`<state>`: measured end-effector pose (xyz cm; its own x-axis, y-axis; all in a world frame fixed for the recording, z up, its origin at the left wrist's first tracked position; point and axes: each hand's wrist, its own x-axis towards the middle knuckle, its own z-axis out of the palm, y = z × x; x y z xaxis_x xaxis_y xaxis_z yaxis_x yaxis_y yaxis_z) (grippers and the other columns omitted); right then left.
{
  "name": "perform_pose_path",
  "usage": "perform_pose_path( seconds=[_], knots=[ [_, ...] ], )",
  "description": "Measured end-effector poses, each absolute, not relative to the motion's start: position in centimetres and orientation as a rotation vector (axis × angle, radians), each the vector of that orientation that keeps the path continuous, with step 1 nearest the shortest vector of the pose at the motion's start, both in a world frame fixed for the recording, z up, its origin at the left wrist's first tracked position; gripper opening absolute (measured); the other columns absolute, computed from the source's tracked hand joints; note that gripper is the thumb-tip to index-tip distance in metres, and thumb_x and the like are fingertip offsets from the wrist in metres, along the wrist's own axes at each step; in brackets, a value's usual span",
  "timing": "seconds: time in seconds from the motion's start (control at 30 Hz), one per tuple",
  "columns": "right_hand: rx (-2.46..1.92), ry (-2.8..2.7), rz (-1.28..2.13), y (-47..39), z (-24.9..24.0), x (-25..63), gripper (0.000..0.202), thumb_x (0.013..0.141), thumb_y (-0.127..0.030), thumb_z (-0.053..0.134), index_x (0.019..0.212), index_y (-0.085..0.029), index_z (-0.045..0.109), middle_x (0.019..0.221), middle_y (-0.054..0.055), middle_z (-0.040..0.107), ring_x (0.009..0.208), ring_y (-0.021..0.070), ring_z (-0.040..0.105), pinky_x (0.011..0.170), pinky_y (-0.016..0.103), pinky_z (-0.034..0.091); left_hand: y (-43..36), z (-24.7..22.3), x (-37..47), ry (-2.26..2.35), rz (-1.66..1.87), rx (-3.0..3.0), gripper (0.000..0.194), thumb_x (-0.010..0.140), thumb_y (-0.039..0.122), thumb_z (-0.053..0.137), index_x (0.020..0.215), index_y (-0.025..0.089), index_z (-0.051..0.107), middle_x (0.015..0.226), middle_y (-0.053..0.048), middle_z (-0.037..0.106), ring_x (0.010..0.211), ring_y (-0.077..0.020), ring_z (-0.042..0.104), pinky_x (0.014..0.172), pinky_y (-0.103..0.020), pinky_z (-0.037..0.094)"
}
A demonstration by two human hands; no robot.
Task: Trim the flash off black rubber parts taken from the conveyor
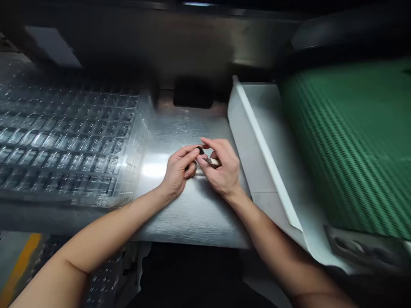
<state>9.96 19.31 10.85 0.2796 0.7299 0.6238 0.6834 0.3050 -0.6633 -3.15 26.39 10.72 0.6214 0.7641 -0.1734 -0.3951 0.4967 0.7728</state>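
Note:
Over the bare metal table top, my left hand (178, 169) pinches a small black part (201, 150) between thumb and forefinger. A second dark bit shows by its curled fingers, too small to name. My right hand (223, 164) is closed around a small tool with a pale handle (213, 162) and a thin, dark, blade-like tip. That tip points left, close to the black part; whether they touch I cannot tell. The right forefinger reaches over to the part's upper edge.
Stacked clear plastic trays (64, 141) with many pockets stand at the left. To the right runs a white raised guard (257, 128) beside a green ribbed conveyor belt (359, 149). A black block (193, 94) sits at the back of the metal table (192, 218).

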Motion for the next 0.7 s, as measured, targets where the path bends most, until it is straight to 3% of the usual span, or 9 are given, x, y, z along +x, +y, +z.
perform_pose_path(
  seconds=[0.23, 0.37, 0.47, 0.6, 0.7],
  knots=[
    [-1.304, -1.299, 0.03, 19.5, 11.2, 9.6, 0.027, 0.112, -0.039, 0.063, 0.13, -0.022, 0.072, 0.119, 0.009, 0.064, 0.085, 0.0187, 0.064, 0.07, 0.032, 0.056, 26.8, 10.1, -3.0, 0.524, 0.772, 0.908, 0.034, 0.087, 0.044, 0.086, 0.103, 0.018, 0.072, 0.046, 0.012, 0.04, 0.038, -0.0053, 0.026, 0.043, -0.019, 0.022],
    [-1.322, -1.318, 0.076, 20.0, 10.8, 9.7, 0.025, 0.109, -0.038, 0.063, 0.123, -0.02, 0.075, 0.114, 0.008, 0.065, 0.101, 0.0213, 0.068, 0.083, 0.032, 0.057, 26.5, 10.0, -2.4, 0.539, 0.806, 0.976, 0.04, 0.08, 0.047, 0.091, 0.093, 0.018, 0.066, 0.048, 0.011, 0.043, 0.036, -0.0043, 0.027, 0.04, -0.018, 0.016],
    [-1.329, -1.338, 0.1, 20.3, 10.5, 10.1, 0.022, 0.108, -0.036, 0.063, 0.116, -0.02, 0.076, 0.108, 0.007, 0.068, 0.101, 0.0213, 0.069, 0.09, 0.033, 0.056, 26.4, 9.8, -2.1, 0.538, 0.854, 0.991, 0.047, 0.078, 0.049, 0.093, 0.1, 0.02, 0.062, 0.054, 0.011, 0.052, 0.036, -0.0039, 0.028, 0.04, -0.018, 0.016],
    [-1.333, -1.312, 0.12, 20.3, 10.2, 10.3, 0.021, 0.109, -0.034, 0.062, 0.111, -0.019, 0.077, 0.107, 0.008, 0.07, 0.098, 0.0207, 0.068, 0.089, 0.033, 0.055, 26.4, 9.5, -2.0, 0.548, 0.882, 0.997, 0.054, 0.078, 0.053, 0.092, 0.107, 0.021, 0.059, 0.062, 0.009, 0.06, 0.037, -0.0033, 0.029, 0.039, -0.018, 0.017],
    [-1.355, -1.275, 0.146, 20.7, 9.9, 10.8, 0.025, 0.106, -0.033, 0.064, 0.124, -0.02, 0.076, 0.108, 0.006, 0.07, 0.079, 0.0169, 0.062, 0.079, 0.03, 0.054, 26.3, 9.4, -1.9, 0.564, 0.876, 1.003, 0.051, 0.081, 0.053, 0.09, 0.106, 0.02, 0.06, 0.065, 0.007, 0.062, 0.037, -0.0034, 0.03, 0.039, -0.019, 0.018]
  ],
)
